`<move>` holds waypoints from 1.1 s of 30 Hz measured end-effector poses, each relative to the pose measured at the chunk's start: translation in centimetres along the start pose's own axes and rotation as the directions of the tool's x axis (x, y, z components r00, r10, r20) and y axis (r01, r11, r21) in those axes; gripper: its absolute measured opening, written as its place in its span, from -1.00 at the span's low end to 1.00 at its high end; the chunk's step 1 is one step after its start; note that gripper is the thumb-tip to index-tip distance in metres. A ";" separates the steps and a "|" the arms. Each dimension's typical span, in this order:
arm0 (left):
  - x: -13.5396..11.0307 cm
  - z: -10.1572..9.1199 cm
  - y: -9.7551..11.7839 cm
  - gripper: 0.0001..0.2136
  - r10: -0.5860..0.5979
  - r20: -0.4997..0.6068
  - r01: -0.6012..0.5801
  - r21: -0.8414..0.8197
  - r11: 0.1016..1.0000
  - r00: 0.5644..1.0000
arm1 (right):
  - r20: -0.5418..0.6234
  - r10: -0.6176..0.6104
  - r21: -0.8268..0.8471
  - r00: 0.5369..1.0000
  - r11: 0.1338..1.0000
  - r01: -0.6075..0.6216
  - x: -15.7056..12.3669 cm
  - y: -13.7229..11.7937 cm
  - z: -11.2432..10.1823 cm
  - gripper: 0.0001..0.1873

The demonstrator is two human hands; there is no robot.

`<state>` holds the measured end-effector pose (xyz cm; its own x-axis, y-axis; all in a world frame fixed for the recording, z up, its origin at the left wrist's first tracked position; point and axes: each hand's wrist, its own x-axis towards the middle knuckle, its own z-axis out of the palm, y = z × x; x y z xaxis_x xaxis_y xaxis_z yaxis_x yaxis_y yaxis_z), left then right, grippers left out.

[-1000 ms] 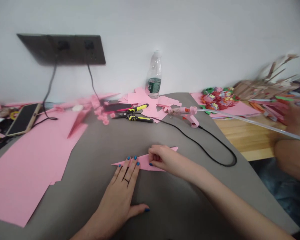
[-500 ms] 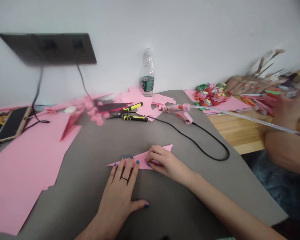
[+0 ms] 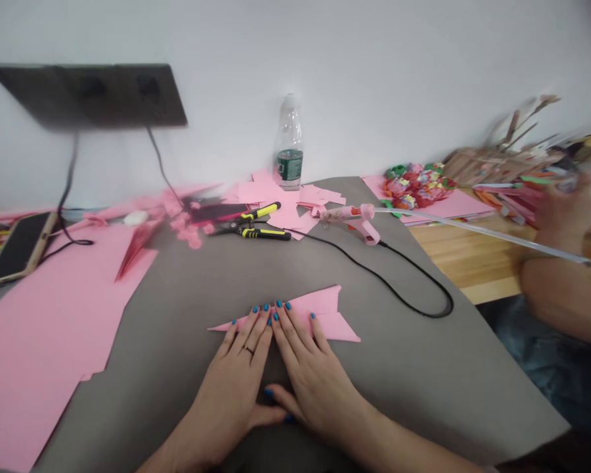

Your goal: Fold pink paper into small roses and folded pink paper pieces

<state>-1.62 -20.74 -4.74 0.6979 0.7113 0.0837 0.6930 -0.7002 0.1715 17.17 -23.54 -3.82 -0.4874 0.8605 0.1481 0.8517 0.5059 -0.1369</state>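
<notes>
A folded piece of pink paper (image 3: pixel 332 315) lies on the grey table mat, narrowing to a point on the left and forking into two tips on the right. My left hand (image 3: pixel 236 374) rests flat on its left part, fingers stretched out and a ring on one of them. Beside it, my right hand (image 3: pixel 310 368) presses flat on the middle of the paper with its fingers extended. The fingertips of both hands meet near the paper's centre and cover part of it.
A pink glue gun (image 3: pixel 357 220) with a long clear stick and black cord lies behind. Yellow-black pliers (image 3: pixel 256 223), paper scraps (image 3: pixel 276 194) and a bottle (image 3: pixel 289 148) stand further back. Large pink sheets (image 3: pixel 44 328) and a phone (image 3: pixel 20 246) are left. Another person's arm (image 3: pixel 561 282) is right.
My right hand has gone from curled fingers at the paper's right part to lying flat beside my left hand. The paper's lower right flap now shows spread out. My left hand stays put.
</notes>
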 end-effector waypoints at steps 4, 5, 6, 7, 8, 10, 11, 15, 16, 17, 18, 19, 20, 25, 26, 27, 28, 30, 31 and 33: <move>0.0 -0.1 0.0 -0.01 -0.002 -0.004 0.002 0.024 1.000 1.000 | 0.029 -0.003 0.013 1.000 1.000 0.002 -0.9 1.0 0.3 -0.17; -0.1 -0.1 0.0 -0.01 0.001 -0.012 -0.001 0.039 0.999 1.000 | 0.023 -0.003 0.002 1.000 1.000 0.003 -1.2 1.5 0.2 -0.18; -0.1 -0.1 0.0 -0.02 0.004 -0.020 -0.003 0.056 0.998 1.000 | 0.014 0.002 -0.012 1.000 1.000 -0.002 -1.7 2.1 0.1 -0.17; -0.1 -0.1 -0.1 -0.02 0.010 -0.028 -0.008 0.072 0.997 1.000 | 0.002 0.007 -0.029 1.000 1.000 -0.007 -2.2 2.5 0.0 -0.16; -0.1 -0.1 -0.2 -0.01 0.017 -0.033 -0.014 0.087 0.996 0.999 | -0.010 0.017 -0.045 1.000 0.999 -0.017 -2.7 3.0 -0.2 -0.15; -0.1 -0.1 -0.3 -0.01 0.031 -0.037 -0.027 0.104 0.994 0.999 | -0.027 0.047 -0.077 0.999 0.996 -0.049 -3.8 3.7 -0.6 -0.14; -0.1 -0.2 -0.3 -0.01 0.039 -0.035 -0.035 0.104 0.994 0.999 | -0.031 0.063 -0.090 0.998 0.994 -0.066 -4.2 3.9 -0.8 -0.14; 0.0 -0.2 -0.2 -0.09 0.013 -0.044 -0.011 0.054 0.998 0.999 | -0.055 0.096 -0.113 0.994 0.988 -0.102 -5.5 4.6 -1.3 -0.16; 0.1 -0.2 -0.1 -0.11 -0.003 -0.050 0.005 0.038 0.999 0.999 | -0.064 0.099 -0.111 0.993 0.988 -0.106 -5.7 4.7 -1.4 -0.17; 0.2 0.0 0.0 -0.12 -0.018 -0.058 0.019 0.025 1.000 0.998 | -0.072 0.101 -0.107 0.992 0.988 -0.108 -5.9 4.8 -1.4 -0.18; 0.2 0.1 0.2 -0.12 -0.028 -0.066 0.029 0.018 0.999 0.997 | -0.077 0.104 -0.101 0.992 0.989 -0.112 -6.0 4.9 -1.4 -0.18; 0.3 0.3 0.3 -0.11 -0.036 -0.077 0.037 0.019 0.999 0.996 | -0.079 0.109 -0.094 0.991 0.989 -0.116 -6.1 5.1 -1.4 -0.19; 0.4 0.5 0.5 -0.09 -0.044 -0.091 0.046 0.027 0.999 0.995 | -0.081 0.112 -0.084 0.990 0.989 -0.118 -6.2 5.2 -1.5 -0.19; 0.5 1.2 1.3 0.01 -0.080 -0.117 0.089 0.073 0.993 0.990 | -0.099 0.115 -0.052 0.988 0.991 -0.121 -5.7 5.5 -2.4 -0.28; 0.6 1.2 1.3 0.02 -0.076 -0.114 0.085 0.080 0.993 0.991 | -0.113 0.117 -0.055 0.987 0.991 -0.124 -5.3 5.4 -2.6 -0.30; 0.6 1.1 1.3 0.03 -0.071 -0.116 0.081 0.088 0.993 0.991 | -0.128 0.114 -0.062 0.985 0.990 -0.123 -4.9 5.3 -2.7 -0.33; 0.6 1.0 1.3 0.03 -0.068 -0.121 0.080 0.098 0.992 0.990 | -0.141 0.103 -0.072 0.985 0.991 -0.114 -4.5 5.0 -2.7 -0.34; 0.6 0.9 1.2 0.03 -0.065 -0.135 0.080 0.110 0.991 0.989 | -0.149 0.054 -0.094 0.987 0.993 -0.068 -3.5 4.4 -2.5 -0.35; 0.6 0.8 1.2 0.02 -0.064 -0.136 0.079 0.110 0.991 0.989 | -0.144 0.025 -0.105 0.989 0.994 -0.040 -3.1 4.0 -2.2 -0.34; 0.5 0.9 1.0 -0.02 -0.063 -0.125 0.075 0.096 0.993 0.990 | -0.125 -0.011 -0.126 0.992 0.992 -0.005 -2.6 3.3 -1.6 -0.28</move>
<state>-0.38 -21.13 -5.37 0.6247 0.7560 0.1953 0.7577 -0.6474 0.0821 21.55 -24.23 -3.11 -0.4688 0.8406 0.2713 0.8714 0.4903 -0.0135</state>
